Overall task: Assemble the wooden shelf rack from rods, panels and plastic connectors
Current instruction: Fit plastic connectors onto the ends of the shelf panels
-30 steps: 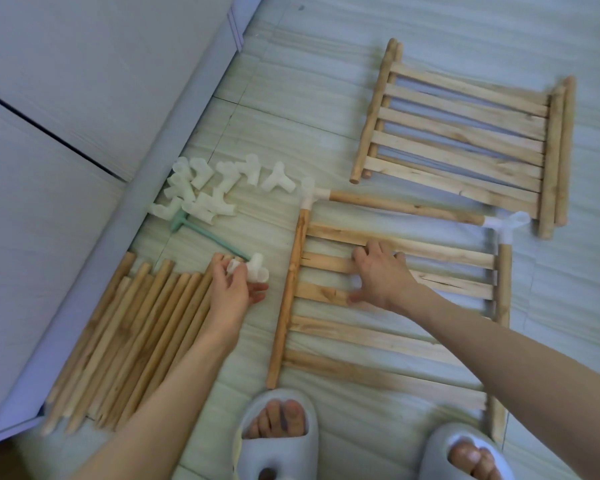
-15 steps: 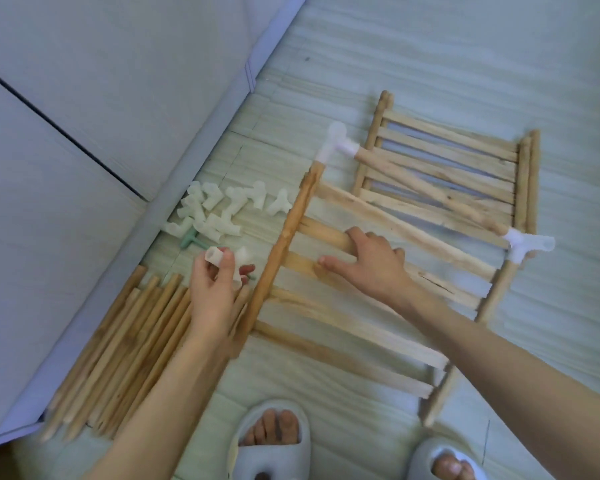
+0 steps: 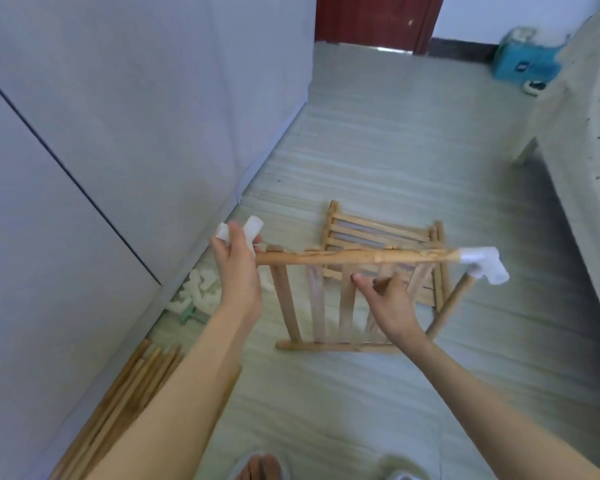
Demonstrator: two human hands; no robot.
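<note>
Loose rods lie bundled on the floor along the cabinet base, far left; spare plastic connectors are heaped just beyond them, with a green tool beside the heap.

Left hand: fingers curled round a white plastic connector, held up just off the bare left end of the top rod. That rod's long axis runs left–right across the view, so the open end points straight at the left hand. Judgement: the next move is to push the connector onto this end, travelling rightward along the rod's axis; the left hand is clearly the nearer one.

Slatted panel stands on edge, slats running from the top rod down to the bottom rail on the floor. Right hand pinches one of the middle slats, steadying the panel from the near side.

Right end of the top rod already carries a fitted connector, joining a slanted rod.

A second slatted panel lies flat behind, close. Open floor in front; cabinet wall close on the left, bed on the right.
</note>
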